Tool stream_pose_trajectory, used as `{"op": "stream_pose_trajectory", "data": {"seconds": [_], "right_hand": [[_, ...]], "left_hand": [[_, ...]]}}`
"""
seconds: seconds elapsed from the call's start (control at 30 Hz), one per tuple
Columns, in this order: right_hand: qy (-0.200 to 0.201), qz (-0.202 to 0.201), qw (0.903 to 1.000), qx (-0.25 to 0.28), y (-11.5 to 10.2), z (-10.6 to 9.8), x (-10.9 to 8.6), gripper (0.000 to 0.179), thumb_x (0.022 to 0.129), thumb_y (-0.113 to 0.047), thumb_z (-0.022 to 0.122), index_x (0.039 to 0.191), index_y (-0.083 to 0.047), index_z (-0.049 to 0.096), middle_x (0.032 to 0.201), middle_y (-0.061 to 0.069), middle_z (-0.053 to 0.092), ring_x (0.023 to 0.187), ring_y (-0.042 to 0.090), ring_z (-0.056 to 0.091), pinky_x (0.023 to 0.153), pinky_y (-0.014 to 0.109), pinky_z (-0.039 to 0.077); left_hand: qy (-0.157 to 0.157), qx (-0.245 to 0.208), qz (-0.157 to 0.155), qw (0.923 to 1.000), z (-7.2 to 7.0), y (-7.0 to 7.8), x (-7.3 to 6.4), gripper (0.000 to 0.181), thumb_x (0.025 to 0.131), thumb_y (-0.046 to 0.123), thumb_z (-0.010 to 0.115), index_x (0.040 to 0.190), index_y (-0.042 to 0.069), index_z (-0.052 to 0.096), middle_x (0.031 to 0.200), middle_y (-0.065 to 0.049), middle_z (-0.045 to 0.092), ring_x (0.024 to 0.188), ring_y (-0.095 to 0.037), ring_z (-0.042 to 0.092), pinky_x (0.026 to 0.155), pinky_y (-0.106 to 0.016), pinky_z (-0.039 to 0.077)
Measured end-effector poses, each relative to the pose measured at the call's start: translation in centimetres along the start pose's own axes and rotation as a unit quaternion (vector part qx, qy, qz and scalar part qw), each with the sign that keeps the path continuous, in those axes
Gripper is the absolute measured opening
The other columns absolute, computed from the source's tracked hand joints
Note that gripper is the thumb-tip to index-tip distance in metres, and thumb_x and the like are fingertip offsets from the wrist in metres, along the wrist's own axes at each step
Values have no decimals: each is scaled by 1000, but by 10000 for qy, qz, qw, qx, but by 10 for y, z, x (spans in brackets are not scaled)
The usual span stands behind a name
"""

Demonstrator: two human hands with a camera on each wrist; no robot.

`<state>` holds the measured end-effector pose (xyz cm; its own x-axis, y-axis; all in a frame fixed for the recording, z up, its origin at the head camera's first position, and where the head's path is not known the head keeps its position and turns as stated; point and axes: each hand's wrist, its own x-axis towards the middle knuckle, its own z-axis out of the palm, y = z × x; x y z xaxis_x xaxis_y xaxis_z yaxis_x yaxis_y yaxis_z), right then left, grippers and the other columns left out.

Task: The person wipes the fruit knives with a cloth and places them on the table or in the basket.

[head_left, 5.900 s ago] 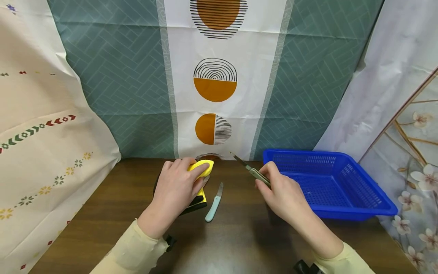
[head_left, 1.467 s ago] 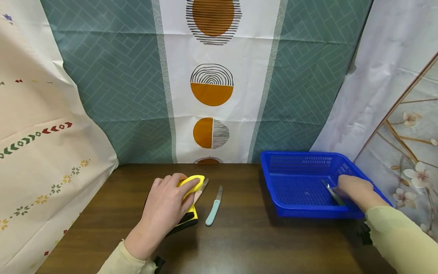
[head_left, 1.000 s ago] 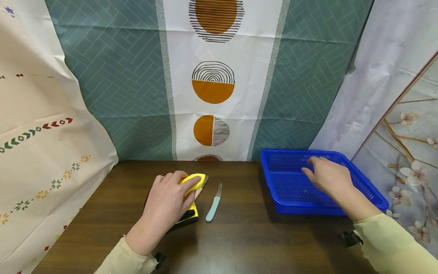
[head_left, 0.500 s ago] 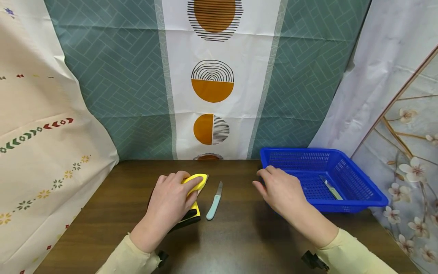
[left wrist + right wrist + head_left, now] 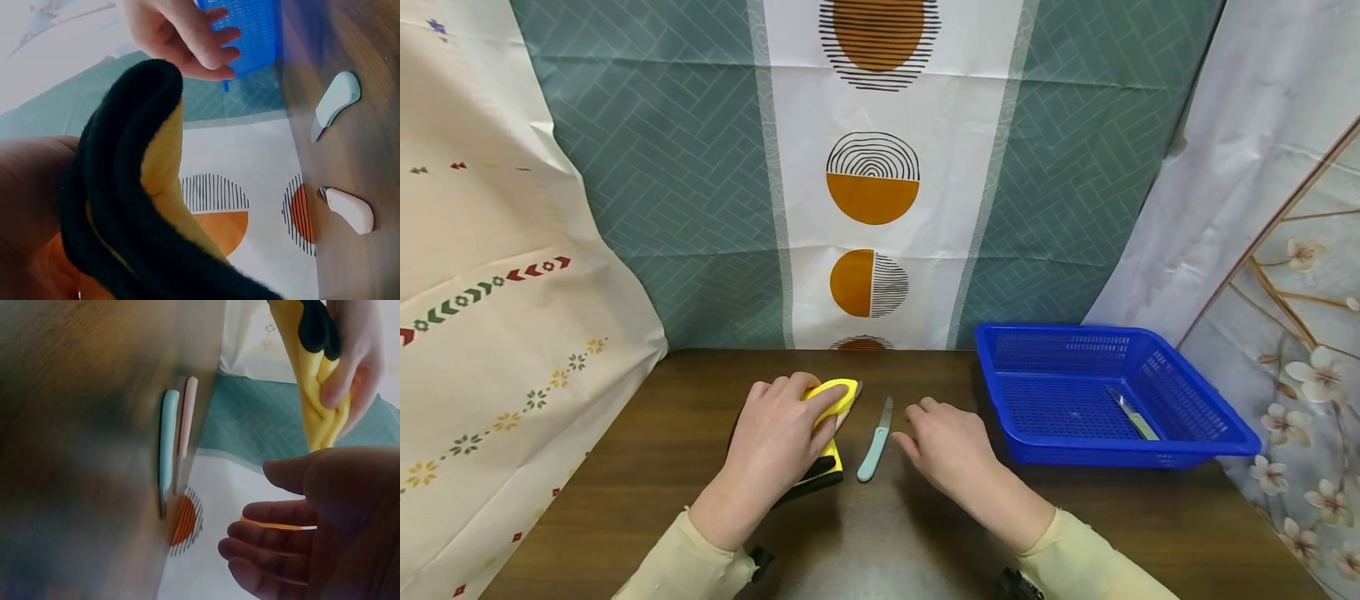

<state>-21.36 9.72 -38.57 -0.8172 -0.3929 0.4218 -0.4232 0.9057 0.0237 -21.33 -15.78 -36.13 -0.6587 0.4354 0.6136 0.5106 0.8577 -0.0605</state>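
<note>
My left hand (image 5: 775, 433) grips a folded yellow cloth (image 5: 835, 403) with black edging, held above the table. A knife with a pale blue handle (image 5: 873, 455) lies between my hands, blade pointing away. My right hand (image 5: 951, 446) is just right of that knife, fingers loosely bent and holding nothing. Beside the blue one lies a pink-handled knife (image 5: 188, 415), seen whole in the wrist views; the cloth and left hand mostly cover it in the head view. A knife with a light green handle (image 5: 1139, 424) rests inside the blue basket (image 5: 1135, 455).
The basket stands at the table's back right, against the hanging cloths. A patterned cream cloth (image 5: 527, 350) drapes along the left side, and a green and white curtain (image 5: 700, 208) hangs behind the brown wooden table (image 5: 625, 467).
Earlier my right hand held the green-handled knife; it has let go of it in the basket and moved left, close to the blue-handled knife. My left hand still holds the cloth.
</note>
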Motion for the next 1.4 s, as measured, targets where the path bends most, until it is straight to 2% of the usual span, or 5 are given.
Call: {"op": "stream_pose_trajectory", "data": {"seconds": [0.5, 0.7, 0.87, 1.13, 1.4], "right_hand": [[-446, 201, 9986, -207, -13, 28, 12, 47, 98, -56, 79, 87, -10, 72, 72, 2, 55, 59, 22, 61, 49, 39, 48], [-609, 397, 9972, -180, -17, 36, 17, 56, 97, -62, 77, 79, -9, 70, 68, 3, 51, 54, 21, 54, 49, 39, 48], [-791, 552, 9953, -100, -20, 39, 21, 60, 97, -65, 75, 78, -9, 68, 69, 2, 51, 57, 21, 57, 51, 39, 49], [-1487, 917, 9846, -94, -23, 45, 29, 65, 97, -73, 69, 83, -9, 71, 72, 3, 55, 63, 22, 62, 58, 40, 54], [-1931, 1089, 9749, -212, -24, 56, 34, 71, 96, -80, 63, 68, -16, 63, 66, 0, 54, 59, 19, 59, 59, 38, 54]], "left_hand": [[23, 53, 59, 10000, 0, 0, 0, 40, 88, 25, 92, 128, 25, 84, 110, -11, 74, 89, -31, 69, 74, -44, 48], [247, 38, 152, 9996, 0, 0, 0, 38, 89, 24, 92, 126, 23, 85, 108, -11, 74, 87, -32, 70, 72, -45, 47], [321, 32, 165, 9993, 0, 0, 0, 38, 88, 24, 93, 125, 23, 85, 107, -11, 74, 87, -32, 70, 73, -46, 49], [273, 0, 130, 9995, -1, -1, 0, 37, 89, 24, 92, 126, 24, 85, 108, -10, 74, 87, -32, 70, 73, -45, 48], [122, 31, 72, 9999, -1, -1, 0, 38, 90, 26, 91, 127, 25, 85, 110, -10, 74, 89, -31, 70, 75, -45, 48]]}}
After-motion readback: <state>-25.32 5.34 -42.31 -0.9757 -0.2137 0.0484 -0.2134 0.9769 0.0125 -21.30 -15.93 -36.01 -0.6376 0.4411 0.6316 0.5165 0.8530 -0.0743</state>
